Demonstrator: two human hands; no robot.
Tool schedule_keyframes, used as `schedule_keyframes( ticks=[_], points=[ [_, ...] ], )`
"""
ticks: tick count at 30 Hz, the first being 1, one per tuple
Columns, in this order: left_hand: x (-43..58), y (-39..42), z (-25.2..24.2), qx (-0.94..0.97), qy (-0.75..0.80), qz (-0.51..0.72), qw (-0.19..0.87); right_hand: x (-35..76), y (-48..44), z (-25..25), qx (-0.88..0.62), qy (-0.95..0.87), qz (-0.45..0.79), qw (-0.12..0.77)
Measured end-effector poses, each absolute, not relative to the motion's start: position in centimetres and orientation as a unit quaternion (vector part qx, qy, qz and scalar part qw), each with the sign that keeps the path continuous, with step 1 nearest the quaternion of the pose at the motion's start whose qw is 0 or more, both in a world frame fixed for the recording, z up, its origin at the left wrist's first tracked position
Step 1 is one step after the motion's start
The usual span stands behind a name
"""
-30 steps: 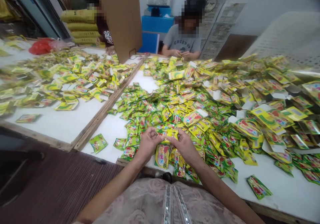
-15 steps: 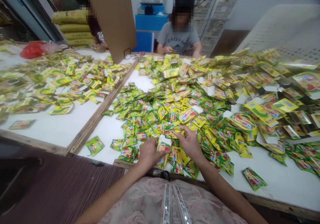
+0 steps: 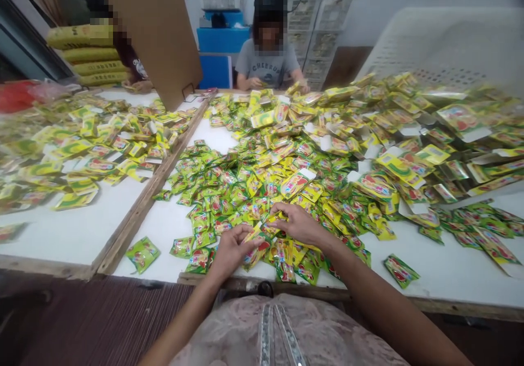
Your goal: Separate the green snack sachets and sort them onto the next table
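My left hand (image 3: 232,250) grips a small printed carton (image 3: 257,250) between thumb and fingers, low over the near edge of the table. My right hand (image 3: 301,225) has its thumb and fingers pinched on a small yellow-green sachet (image 3: 270,225), close against the carton's upper end. Whether the sachet is partly inside the carton I cannot tell. Around both hands spreads a heap of green and yellow sachets (image 3: 223,194). An open carton (image 3: 298,183) with a white flap lies on the heap just beyond my right hand.
Many cartons (image 3: 403,167) are piled at the right, before a white perforated basket (image 3: 434,44). A wooden strip (image 3: 151,186) divides the table; more cartons (image 3: 98,153) lie left of it. A brown board (image 3: 151,33) stands upright. Opposite sits a person (image 3: 268,66) handling items.
My right hand has brought the sachet nearer to the carton, and the carton has tilted in my left hand. The camera view has swung slightly right.
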State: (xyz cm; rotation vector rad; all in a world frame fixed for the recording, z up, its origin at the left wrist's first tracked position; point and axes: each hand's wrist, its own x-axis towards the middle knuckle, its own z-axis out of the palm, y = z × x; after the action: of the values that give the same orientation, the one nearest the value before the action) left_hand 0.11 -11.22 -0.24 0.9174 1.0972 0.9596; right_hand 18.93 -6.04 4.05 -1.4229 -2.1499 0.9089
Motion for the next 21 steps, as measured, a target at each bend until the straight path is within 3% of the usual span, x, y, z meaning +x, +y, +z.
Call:
schedule_keyframes(
  ticks=[5,15,21],
  points=[
    [0.0,-10.8,-0.7,0.337,0.469,0.441,0.687,18.1,-5.6,2.9,-0.456,-0.803,0.318,0.214],
    [-0.1,-10.8,-1.2,0.411,0.453,0.417,0.672,17.7,-6.1,2.9,-0.48,-0.809,0.304,0.15],
    [-0.8,-10.3,-1.0,0.378,0.455,0.428,0.684,18.3,-6.5,3.3,-0.48,-0.696,0.458,0.275]
  ],
)
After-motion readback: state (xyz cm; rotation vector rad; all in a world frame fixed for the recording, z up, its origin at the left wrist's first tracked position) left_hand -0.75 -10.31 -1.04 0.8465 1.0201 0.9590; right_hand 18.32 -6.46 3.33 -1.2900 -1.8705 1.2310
